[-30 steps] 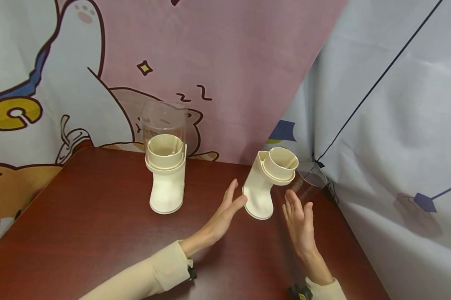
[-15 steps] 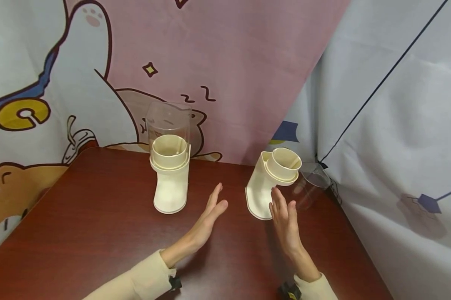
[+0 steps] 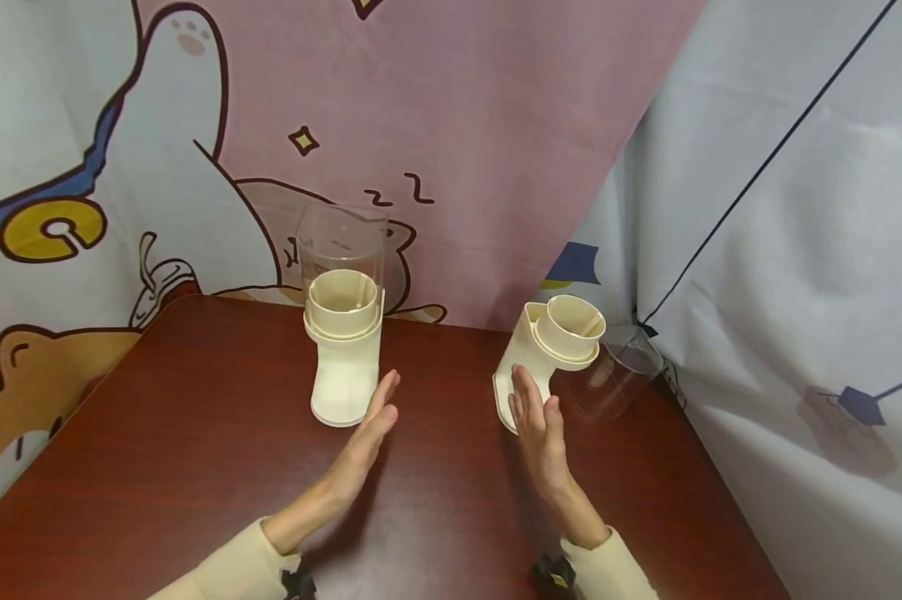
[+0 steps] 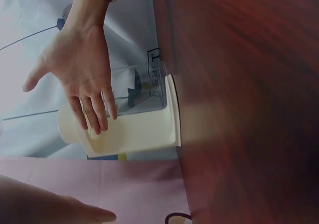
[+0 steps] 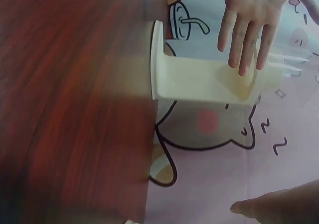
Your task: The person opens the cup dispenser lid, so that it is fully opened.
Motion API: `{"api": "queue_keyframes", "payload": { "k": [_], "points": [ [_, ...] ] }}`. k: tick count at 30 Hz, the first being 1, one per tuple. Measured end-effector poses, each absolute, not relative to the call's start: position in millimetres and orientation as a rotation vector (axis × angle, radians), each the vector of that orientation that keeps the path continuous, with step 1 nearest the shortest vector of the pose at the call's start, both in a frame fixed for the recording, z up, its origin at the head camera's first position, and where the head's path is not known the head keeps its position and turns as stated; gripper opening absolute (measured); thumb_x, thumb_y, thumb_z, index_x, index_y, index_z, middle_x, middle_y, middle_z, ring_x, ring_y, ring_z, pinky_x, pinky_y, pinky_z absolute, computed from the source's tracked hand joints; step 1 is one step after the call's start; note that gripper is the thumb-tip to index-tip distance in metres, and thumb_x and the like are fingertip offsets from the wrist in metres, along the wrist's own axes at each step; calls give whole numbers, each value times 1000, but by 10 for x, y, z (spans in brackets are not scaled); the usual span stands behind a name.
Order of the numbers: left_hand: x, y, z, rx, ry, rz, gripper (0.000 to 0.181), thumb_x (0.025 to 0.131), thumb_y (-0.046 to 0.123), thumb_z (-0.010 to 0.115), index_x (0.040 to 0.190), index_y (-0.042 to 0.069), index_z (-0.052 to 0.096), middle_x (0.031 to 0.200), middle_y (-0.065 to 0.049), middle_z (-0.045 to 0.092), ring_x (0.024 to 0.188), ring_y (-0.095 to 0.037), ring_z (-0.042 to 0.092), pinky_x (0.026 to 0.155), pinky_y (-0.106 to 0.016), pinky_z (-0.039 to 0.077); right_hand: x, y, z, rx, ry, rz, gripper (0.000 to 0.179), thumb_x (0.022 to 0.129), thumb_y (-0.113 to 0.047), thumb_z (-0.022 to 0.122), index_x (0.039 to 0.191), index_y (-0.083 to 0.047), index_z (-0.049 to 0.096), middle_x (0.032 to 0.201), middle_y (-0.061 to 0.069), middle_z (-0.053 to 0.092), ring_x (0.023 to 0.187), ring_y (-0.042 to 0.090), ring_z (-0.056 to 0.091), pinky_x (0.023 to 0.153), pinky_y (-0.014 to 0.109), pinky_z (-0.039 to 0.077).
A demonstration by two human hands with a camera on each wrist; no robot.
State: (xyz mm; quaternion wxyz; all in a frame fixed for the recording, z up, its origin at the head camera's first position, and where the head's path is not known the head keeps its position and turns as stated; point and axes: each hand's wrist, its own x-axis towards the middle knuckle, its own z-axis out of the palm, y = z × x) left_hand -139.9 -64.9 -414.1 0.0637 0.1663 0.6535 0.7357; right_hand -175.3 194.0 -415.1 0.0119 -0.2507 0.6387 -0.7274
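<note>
Two cream stands, each with a round ring holder on a curved foot, are upright on the brown table (image 3: pixel 436 508). On the left stand (image 3: pixel 338 383), a clear container (image 3: pixel 342 237) rises around the ring. Beside the right stand (image 3: pixel 529 346), another clear container (image 3: pixel 625 371) is on the table. My left hand (image 3: pixel 355 454) is held with straight fingers near the left stand's foot, holding nothing. With fingers extended, my right hand (image 3: pixel 543 446) overlaps the right stand's foot and also holds nothing. The left wrist view shows the right hand's palm (image 4: pixel 82 59) facing across.
A pink and white cartoon curtain (image 3: pixel 481 150) hangs along the table's back edge. A white curtain (image 3: pixel 781 250) with a dark line closes off the right side. Dark bands (image 3: pixel 554 572) sit at the sleeve cuffs.
Both hands have moved left, away from either side of the right stand, the left hand now beside the left stand. The view has shifted slightly; stands and containers stay put.
</note>
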Motion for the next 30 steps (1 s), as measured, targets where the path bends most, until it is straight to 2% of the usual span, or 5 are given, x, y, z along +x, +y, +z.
{"api": "queue_keyframes", "payload": {
  "k": [9, 13, 20, 24, 30],
  "points": [
    [-1302, -950, -4110, 474, 2016, 2291, 70, 103, 43, 23, 161, 12, -1, 168, -11, -5, 153, -32, -13, 117, -66, -10, -1870, 1664, -4069, -822, 2020, -2187, 91, 99, -66, 1, 156, 3, -11, 166, 21, -11, 152, 38, -15, 121, 57, -10],
    [-1306, -1125, -4092, 514, 2020, 2347, 69, 104, 40, 23, 161, 11, -3, 167, -11, -7, 152, -31, -15, 118, -63, -10, -1926, 1494, -4046, -823, 2021, -2196, 96, 96, -70, 2, 156, 4, -9, 166, 23, -8, 152, 38, -12, 121, 57, -8],
    [-1484, -1423, -4062, 504, 1868, 2528, 73, 105, 46, 19, 159, 5, -8, 168, -11, -8, 154, -25, -12, 126, -40, -4, -1977, 1211, -4017, -829, 2043, -2117, 102, 93, -77, 6, 158, 0, -6, 167, 18, -4, 155, 33, -8, 123, 56, -4],
    [-1729, -1598, -4014, 488, 1845, 2572, 81, 103, 55, 19, 158, 3, -9, 168, -13, -9, 154, -25, -13, 124, -46, -10, -1984, 1013, -3934, -874, 2035, -2092, 106, 90, -81, 8, 159, -1, -3, 168, 16, -2, 155, 31, -6, 123, 56, -2],
    [-2303, -1886, -3963, 497, 1873, 2512, 89, 100, 66, 11, 158, 3, -10, 167, -13, -12, 154, -21, -16, 123, -44, -14, -1895, 626, -3810, -949, 2000, -2035, 110, 87, -86, 11, 160, -3, 0, 169, 11, 0, 156, 27, -2, 125, 52, 1]
  ]
}}
